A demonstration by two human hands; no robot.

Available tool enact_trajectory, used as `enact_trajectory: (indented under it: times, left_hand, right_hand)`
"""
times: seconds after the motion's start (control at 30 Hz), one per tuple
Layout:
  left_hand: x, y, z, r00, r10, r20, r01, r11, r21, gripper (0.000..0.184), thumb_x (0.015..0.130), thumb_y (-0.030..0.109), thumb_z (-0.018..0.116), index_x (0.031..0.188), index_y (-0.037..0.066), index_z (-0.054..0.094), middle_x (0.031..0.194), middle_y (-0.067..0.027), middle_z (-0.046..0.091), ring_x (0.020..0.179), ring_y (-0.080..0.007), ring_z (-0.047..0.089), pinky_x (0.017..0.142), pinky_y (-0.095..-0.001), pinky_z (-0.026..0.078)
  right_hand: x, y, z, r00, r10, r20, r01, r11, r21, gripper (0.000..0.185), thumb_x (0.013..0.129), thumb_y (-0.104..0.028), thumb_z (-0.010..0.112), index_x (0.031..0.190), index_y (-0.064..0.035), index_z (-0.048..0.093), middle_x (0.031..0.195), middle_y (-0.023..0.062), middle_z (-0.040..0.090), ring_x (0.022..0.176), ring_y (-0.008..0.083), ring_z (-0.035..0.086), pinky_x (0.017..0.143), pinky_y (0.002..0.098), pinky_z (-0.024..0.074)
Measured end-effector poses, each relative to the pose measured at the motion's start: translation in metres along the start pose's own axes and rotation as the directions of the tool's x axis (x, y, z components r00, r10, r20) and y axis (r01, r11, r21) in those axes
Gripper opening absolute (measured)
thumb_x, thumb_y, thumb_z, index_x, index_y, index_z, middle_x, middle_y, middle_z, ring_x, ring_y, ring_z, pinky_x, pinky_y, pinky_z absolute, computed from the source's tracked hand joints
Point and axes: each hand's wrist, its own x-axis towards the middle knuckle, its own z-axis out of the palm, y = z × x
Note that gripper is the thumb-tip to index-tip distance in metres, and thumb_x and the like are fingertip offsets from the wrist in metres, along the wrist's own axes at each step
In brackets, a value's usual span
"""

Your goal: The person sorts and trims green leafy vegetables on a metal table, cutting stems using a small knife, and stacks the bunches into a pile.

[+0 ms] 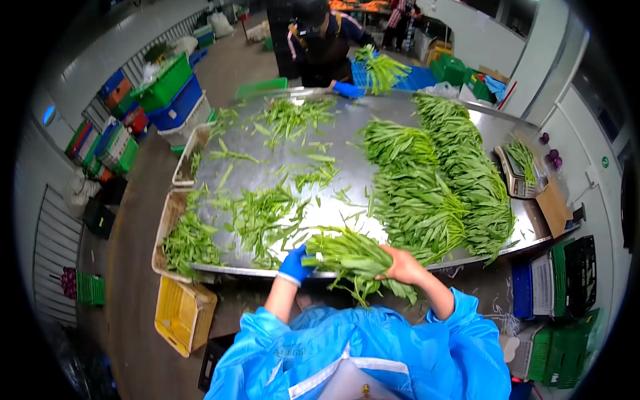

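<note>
A bunch of long-stemmed leafy greens, looking like water spinach [353, 252], is held between my two hands over the near edge of the metal table [343, 157]. My left hand [295, 265], in a blue glove, is closed at the stem end. Bare, my right hand [401, 265] wraps round the leafy end, with some leaves hanging below it. Just beyond my right hand lie stacked bunches of greens [417, 193] in two long rows. Loose leaves and stems [263, 217] are scattered beyond my left hand.
Across the table, a co-worker's blue-gloved hand [348, 89] rests near the far edge, with a bunch of greens [383, 71] at their other side. Crates with leaves [160, 257] adjoin the left edge; a yellow crate [177, 323] stands below. A scale [510, 175] sits right.
</note>
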Motion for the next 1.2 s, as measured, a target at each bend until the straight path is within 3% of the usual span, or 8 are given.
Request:
enact_trajectory:
  times: [0.17,0.2,0.43,0.57,0.63,0.77,0.9,1.2]
  left_hand:
    - [0.025,0.091,-0.032,0.857,0.263,0.443,-0.124,0.94,-0.318,0.045,0.092,0.008,0.053,0.137,0.009,0.046,0.072,0.0036,0.052,0.053,-0.0045,0.041,0.047,-0.0219,0.034]
    - [0.003,0.112,-0.006,0.943,0.332,0.006,-0.318,0.909,-0.269,0.046,0.089,0.005,0.056,0.134,0.006,0.048,0.059,0.0066,0.032,0.044,-0.0043,0.023,0.04,-0.0216,0.02]
    - [-0.014,0.146,-0.002,0.91,0.414,-0.004,-0.361,0.798,0.482,0.048,0.09,0.018,0.06,0.135,0.008,0.047,0.094,0.0012,0.061,0.067,-0.0045,0.051,0.058,-0.0178,0.041]
    - [-0.023,0.13,0.046,0.933,0.258,0.252,-0.332,0.886,0.324,0.055,0.084,0.01,0.067,0.135,0.007,0.047,0.111,-0.006,0.062,0.095,-0.0141,0.06,0.082,-0.0281,0.05]
    - [0.001,0.127,0.038,0.911,0.173,0.374,-0.369,0.748,0.552,0.056,0.084,0.011,0.066,0.136,0.008,0.045,0.114,-0.0038,0.061,0.097,-0.0129,0.06,0.082,-0.0263,0.05]
    - [0.006,0.165,0.016,0.949,0.177,0.26,-0.3,0.759,0.578,0.04,0.083,0.01,0.07,0.12,0.0,0.059,0.097,-0.0061,0.066,0.083,-0.0128,0.062,0.075,-0.0265,0.052]
    - [0.018,0.196,-0.013,0.911,0.384,0.148,-0.407,0.786,0.466,0.031,0.085,0.007,0.066,0.115,-0.001,0.062,0.098,-0.0079,0.068,0.084,-0.0136,0.064,0.073,-0.0259,0.054]
    - [0.03,0.215,-0.015,0.52,0.852,0.064,-0.71,0.39,0.587,0.02,0.086,-0.001,0.065,0.106,0.0,0.069,0.1,-0.006,0.069,0.085,-0.0114,0.062,0.077,-0.025,0.051]
  right_hand:
    - [0.031,-0.037,-0.007,1.0,0.0,0.009,-0.002,0.958,0.287,0.078,0.063,-0.014,0.087,0.131,-0.0036,0.051,0.116,0.0097,0.064,0.105,0.0172,0.059,0.096,0.0314,0.0441]
    - [0.036,-0.036,-0.008,1.0,0.005,0.003,-0.006,0.952,0.307,0.077,0.063,-0.014,0.087,0.131,-0.0032,0.051,0.116,0.0095,0.064,0.105,0.0169,0.059,0.096,0.0313,0.0438]
    - [0.069,-0.065,-0.008,0.995,0.085,-0.047,-0.062,0.926,0.371,0.075,0.064,-0.012,0.086,0.13,-0.0011,0.052,0.117,0.0084,0.064,0.105,0.0154,0.058,0.096,0.0306,0.0432]
    - [0.096,-0.075,0.013,0.992,0.128,-0.017,-0.109,0.898,0.426,0.076,0.064,-0.011,0.085,0.131,-0.0011,0.052,0.119,0.0075,0.062,0.105,0.0152,0.057,0.096,0.0304,0.0432]
    - [0.107,-0.082,0.026,0.993,0.121,-0.009,-0.102,0.867,0.487,0.076,0.064,-0.01,0.085,0.132,-0.0009,0.051,0.12,0.0068,0.062,0.105,0.0153,0.057,0.096,0.0302,0.043]
    - [0.118,-0.094,0.046,0.984,0.178,-0.021,-0.134,0.806,0.576,0.077,0.066,-0.009,0.084,0.134,0.0001,0.049,0.121,0.0056,0.061,0.106,0.0144,0.056,0.096,0.0289,0.0425]
    - [0.127,-0.101,0.06,0.969,0.245,0.002,-0.197,0.775,0.6,0.076,0.067,-0.007,0.083,0.134,0.0,0.049,0.122,0.0054,0.06,0.107,0.014,0.055,0.096,0.0285,0.0429]
    - [0.145,-0.095,0.026,0.95,0.3,0.086,-0.289,0.743,0.603,0.069,0.069,-0.01,0.082,0.131,-0.0012,0.052,0.119,0.0054,0.061,0.106,0.0152,0.056,0.095,0.0293,0.043]
